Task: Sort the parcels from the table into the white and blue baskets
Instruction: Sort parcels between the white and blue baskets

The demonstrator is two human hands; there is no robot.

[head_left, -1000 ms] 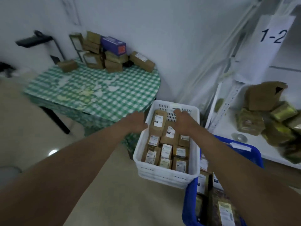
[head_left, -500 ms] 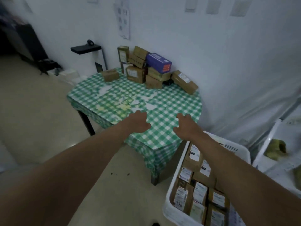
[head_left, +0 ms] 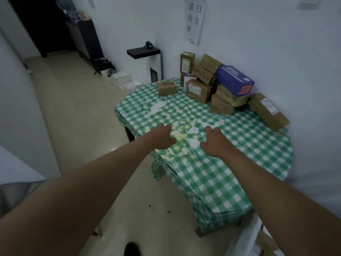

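Both arms reach out over the table (head_left: 230, 163), covered in green-and-white check cloth. Left hand (head_left: 162, 138): empty, fingers loosely curled downward, above the table's near-left edge. Right hand (head_left: 213, 143): empty, fingers relaxed and slightly bent, above the worn pale patch at the table's middle. Neither hand touches a parcel.

Parcels (head_left: 208, 84): brown cartons stacked at the far side against the wall. A blue box (head_left: 235, 80) sits on top of the stack. One small carton (head_left: 166, 87) stands apart to the left. One long carton (head_left: 268, 111) lies tilted at far right. White basket (head_left: 247, 242): only a rim at the lower right.
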